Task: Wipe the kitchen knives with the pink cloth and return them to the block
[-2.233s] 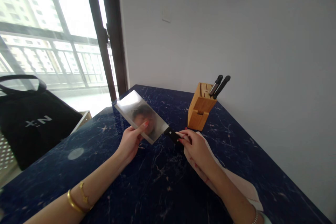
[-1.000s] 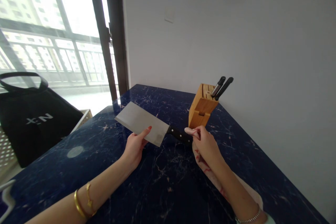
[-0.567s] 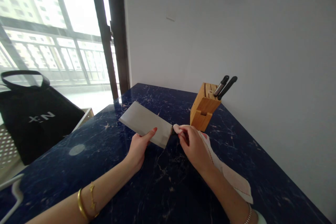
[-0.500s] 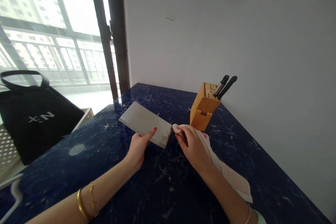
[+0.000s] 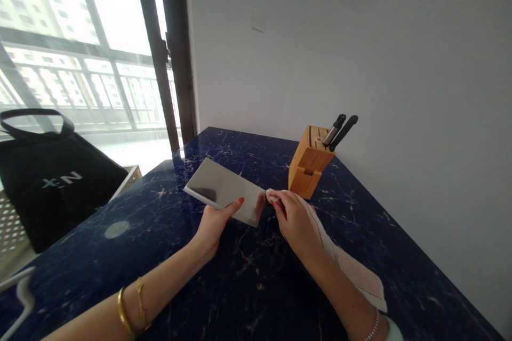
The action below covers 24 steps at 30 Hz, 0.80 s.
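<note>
Head view: one cleaver [image 5: 222, 186] and one cloth [image 5: 356, 269]

The left hand [image 5: 212, 226] grips the cleaver, thumb flat on the blade, other fingers mostly hidden below. The right hand [image 5: 296, 218] pinches the cloth at the handle end; the handle itself is covered, so I cannot tell how firmly it is held. The cleaver is over the counter [image 5: 132, 266], to the left of the block [image 5: 306, 162].

The main danger, I judge, is a cut. The near edge of the blade looks like the sharp one, and the left hand reaches across it; a sudden pull on the cloth could slide the blade against the fingers. Smooth steel could also slip and fall if the left hand loosens. The loose cloth may catch the block, which stands near.

By count: one cleaver, one cloth, one block, two black knives [image 5: 344, 132] in it, one bag [image 5: 56, 192].
</note>
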Available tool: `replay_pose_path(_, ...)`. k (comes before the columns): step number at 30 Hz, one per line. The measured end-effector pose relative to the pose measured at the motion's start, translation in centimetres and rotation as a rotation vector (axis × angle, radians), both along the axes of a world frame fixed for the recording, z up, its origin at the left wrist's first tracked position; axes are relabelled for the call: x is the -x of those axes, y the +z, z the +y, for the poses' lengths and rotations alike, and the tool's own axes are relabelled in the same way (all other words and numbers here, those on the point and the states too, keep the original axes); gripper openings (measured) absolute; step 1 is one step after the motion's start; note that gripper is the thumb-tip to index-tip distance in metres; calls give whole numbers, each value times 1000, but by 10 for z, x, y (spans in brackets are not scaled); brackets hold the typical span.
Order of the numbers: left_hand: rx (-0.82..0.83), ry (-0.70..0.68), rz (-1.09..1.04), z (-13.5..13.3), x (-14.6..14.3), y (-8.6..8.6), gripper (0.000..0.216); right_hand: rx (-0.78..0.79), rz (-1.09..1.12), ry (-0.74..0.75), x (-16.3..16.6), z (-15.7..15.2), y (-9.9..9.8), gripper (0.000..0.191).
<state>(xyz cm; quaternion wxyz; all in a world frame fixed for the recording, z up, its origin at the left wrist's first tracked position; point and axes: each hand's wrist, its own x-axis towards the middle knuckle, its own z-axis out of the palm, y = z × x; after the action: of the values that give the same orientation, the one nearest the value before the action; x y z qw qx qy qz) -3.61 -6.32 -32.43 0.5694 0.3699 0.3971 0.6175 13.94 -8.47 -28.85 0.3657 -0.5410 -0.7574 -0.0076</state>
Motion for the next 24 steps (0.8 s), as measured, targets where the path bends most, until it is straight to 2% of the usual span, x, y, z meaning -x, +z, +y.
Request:
replay_pose_path(9,66,8,-69,1,0,1,41,-8,-168,48,8,-6,5,24)
replay_pose_path(16,58,-10,-68,1,-1,3,42,-36,-171,17,-1,0,-2,27)
replay_pose_path(24,79,-13,-81,0,-1,5,40,-46,-85,103,0,-2,0,20)
